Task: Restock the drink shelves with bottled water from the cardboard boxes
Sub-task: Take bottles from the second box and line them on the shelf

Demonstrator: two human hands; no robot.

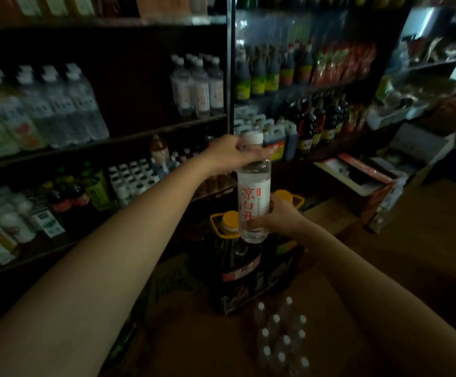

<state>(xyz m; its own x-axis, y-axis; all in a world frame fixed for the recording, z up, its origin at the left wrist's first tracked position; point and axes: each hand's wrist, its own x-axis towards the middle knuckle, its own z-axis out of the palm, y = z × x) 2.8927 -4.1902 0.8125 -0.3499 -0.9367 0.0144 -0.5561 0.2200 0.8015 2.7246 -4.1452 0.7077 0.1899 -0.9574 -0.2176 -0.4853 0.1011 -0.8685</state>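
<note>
A clear water bottle (pixel 254 183) with a white cap and a white label in red characters is held upright in mid-air at the centre. My left hand (pixel 231 153) grips its neck just under the cap. My right hand (pixel 278 217) grips its lower part. Below, an open cardboard box (pixel 194 346) holds several white-capped water bottles (pixel 281 338). On the middle shelf (pixel 167 126), a group of the same bottles (pixel 198 85) stands at the right end, with a dark gap to its left.
Two big oil jugs with yellow caps (pixel 231 221) stand just behind the held bottle. Other water bottles (pixel 58 104) fill the shelf's left end. Sauce bottles (pixel 311 121) line the right rack. Small bottles (pixel 131 178) crowd the lower shelf. Boxes (pixel 363 175) sit at right.
</note>
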